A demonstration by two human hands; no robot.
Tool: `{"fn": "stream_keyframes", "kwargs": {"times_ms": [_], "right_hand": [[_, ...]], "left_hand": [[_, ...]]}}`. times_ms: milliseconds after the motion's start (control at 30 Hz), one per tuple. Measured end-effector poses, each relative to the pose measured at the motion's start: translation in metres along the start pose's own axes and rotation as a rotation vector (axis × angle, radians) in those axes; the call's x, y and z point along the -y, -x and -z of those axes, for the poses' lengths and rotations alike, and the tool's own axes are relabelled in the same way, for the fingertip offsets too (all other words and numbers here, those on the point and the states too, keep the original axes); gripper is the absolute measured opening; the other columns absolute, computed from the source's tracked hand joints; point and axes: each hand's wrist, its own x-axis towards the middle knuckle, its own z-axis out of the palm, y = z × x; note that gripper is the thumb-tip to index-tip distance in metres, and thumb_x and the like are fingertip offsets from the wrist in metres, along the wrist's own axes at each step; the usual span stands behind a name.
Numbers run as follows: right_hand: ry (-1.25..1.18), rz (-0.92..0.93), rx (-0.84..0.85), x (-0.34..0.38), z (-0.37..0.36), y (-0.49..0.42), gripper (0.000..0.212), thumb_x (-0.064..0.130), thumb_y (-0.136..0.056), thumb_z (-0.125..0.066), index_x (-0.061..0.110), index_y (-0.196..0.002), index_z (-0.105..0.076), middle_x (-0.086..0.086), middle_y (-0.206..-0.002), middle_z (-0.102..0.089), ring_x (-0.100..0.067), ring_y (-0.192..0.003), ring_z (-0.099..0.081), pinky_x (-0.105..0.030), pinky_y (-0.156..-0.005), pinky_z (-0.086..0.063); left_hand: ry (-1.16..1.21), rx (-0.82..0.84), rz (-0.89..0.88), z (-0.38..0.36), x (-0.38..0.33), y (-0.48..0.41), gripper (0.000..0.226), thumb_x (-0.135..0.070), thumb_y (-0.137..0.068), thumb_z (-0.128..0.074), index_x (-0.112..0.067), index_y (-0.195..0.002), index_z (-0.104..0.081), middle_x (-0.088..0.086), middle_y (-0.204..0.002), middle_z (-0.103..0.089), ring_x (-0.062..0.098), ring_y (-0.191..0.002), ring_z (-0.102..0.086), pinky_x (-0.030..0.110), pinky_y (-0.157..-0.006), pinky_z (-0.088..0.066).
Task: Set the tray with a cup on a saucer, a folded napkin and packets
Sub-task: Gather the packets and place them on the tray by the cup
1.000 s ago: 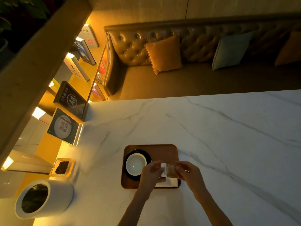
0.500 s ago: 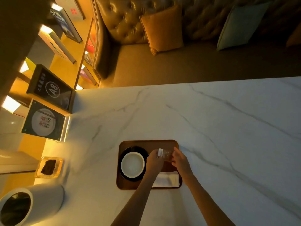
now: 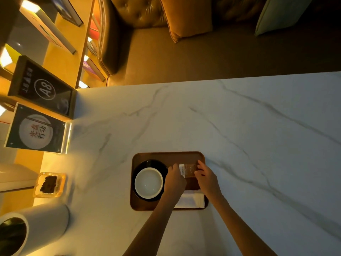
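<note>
Head view: both hands, left hand and right hand, pinched the packets by their side edges over the wooden tray, at three o'clock from the cup, twelve o'clock from the napkin. Best lowered flat, released together, clear of the saucer.

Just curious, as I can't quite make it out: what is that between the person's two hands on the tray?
In the head view, a small packet lies between the left hand and right hand, pinched at its edges over the wooden tray.
</note>
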Motion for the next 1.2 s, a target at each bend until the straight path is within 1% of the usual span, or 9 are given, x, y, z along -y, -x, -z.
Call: {"fn": "stream_keyframes", "kwargs": {"times_ms": [67,167,300,500,633,833,967,1067,1200], "right_hand": [[0.099,0.134,-0.010,-0.006,0.004,0.002,0.042,0.015,-0.093,-0.056,0.015,-0.134,-0.047,-0.006,-0.130,-0.056,-0.018,-0.116,-0.057,-0.025,-0.092,-0.049],[0.339,0.384,0.036,-0.012,0.009,0.001,0.033,0.016,-0.089,-0.062,0.016,-0.121,-0.054,-0.005,-0.141,-0.048,-0.018,-0.124,-0.051,-0.030,-0.098,-0.050],[0.570,0.509,0.088,-0.010,0.010,-0.005,0.038,0.019,-0.083,-0.070,0.017,-0.118,-0.055,-0.001,-0.143,-0.047,-0.019,-0.127,-0.048,-0.027,-0.091,-0.052],[0.554,0.507,0.049,-0.009,0.011,-0.010,0.040,0.017,-0.084,-0.068,0.014,-0.122,-0.057,-0.005,-0.125,-0.061,-0.019,-0.115,-0.058,-0.026,-0.087,-0.054],[0.536,0.515,0.048,-0.009,0.012,-0.009,0.037,0.020,-0.088,-0.064,0.013,-0.123,-0.057,-0.007,-0.125,-0.062,-0.020,-0.114,-0.059,-0.027,-0.090,-0.054],[0.498,0.521,0.027,-0.009,0.012,-0.006,0.033,0.018,-0.088,-0.065,0.012,-0.119,-0.059,-0.009,-0.121,-0.063,-0.021,-0.108,-0.062,-0.027,-0.083,-0.057],[0.502,0.507,0.031,-0.010,0.011,-0.005,0.035,0.015,-0.087,-0.065,0.012,-0.122,-0.057,-0.008,-0.124,-0.062,-0.021,-0.110,-0.061,-0.026,-0.084,-0.056],[0.506,0.474,0.065,-0.008,0.013,-0.004,0.038,0.014,-0.087,-0.065,0.013,-0.124,-0.055,-0.007,-0.128,-0.059,-0.021,-0.117,-0.057,-0.027,-0.089,-0.054],[0.564,0.411,0.146,0.001,0.015,-0.001,0.041,0.011,-0.088,-0.062,0.017,-0.127,-0.050,-0.005,-0.146,-0.044,-0.020,-0.131,-0.044,-0.030,-0.101,-0.048]], "left_hand": [[-0.157,-0.022,-0.094,0.000,0.000,0.002,0.037,-0.008,-0.088,-0.062,-0.013,-0.123,-0.048,0.008,-0.123,-0.051,0.022,-0.108,-0.055,0.025,-0.083,-0.048],[-0.337,-0.050,-0.282,-0.002,0.003,0.001,0.043,-0.001,-0.086,-0.060,-0.013,-0.125,-0.046,0.008,-0.129,-0.049,0.023,-0.115,-0.048,0.030,-0.091,-0.048],[-0.484,-0.035,-0.422,-0.003,0.014,-0.006,0.046,-0.004,-0.084,-0.066,-0.015,-0.125,-0.047,0.007,-0.136,-0.047,0.027,-0.121,-0.045,0.036,-0.097,-0.045],[-0.511,-0.034,-0.461,-0.003,0.018,-0.008,0.061,0.000,-0.073,-0.077,-0.019,-0.121,-0.045,0.005,-0.130,-0.049,0.026,-0.114,-0.049,0.036,-0.091,-0.049],[-0.518,-0.034,-0.471,-0.003,0.015,-0.006,0.060,0.001,-0.073,-0.075,-0.019,-0.121,-0.045,0.005,-0.128,-0.051,0.026,-0.112,-0.049,0.036,-0.092,-0.049],[-0.546,-0.050,-0.492,-0.002,0.013,-0.001,0.058,0.001,-0.077,-0.072,-0.018,-0.124,-0.044,0.004,-0.126,-0.051,0.025,-0.111,-0.049,0.035,-0.094,-0.046],[-0.551,-0.051,-0.500,-0.001,0.014,0.000,0.061,0.001,-0.078,-0.070,-0.018,-0.128,-0.041,0.004,-0.130,-0.048,0.025,-0.115,-0.047,0.035,-0.097,-0.046],[-0.536,-0.039,-0.494,0.000,0.014,0.002,0.062,0.003,-0.080,-0.067,-0.018,-0.130,-0.040,0.005,-0.136,-0.044,0.025,-0.120,-0.044,0.035,-0.099,-0.045],[-0.511,0.016,-0.452,0.005,0.010,0.010,0.069,0.008,-0.083,-0.063,-0.014,-0.141,-0.032,0.011,-0.153,-0.030,0.030,-0.137,-0.034,0.036,-0.109,-0.041]]}}
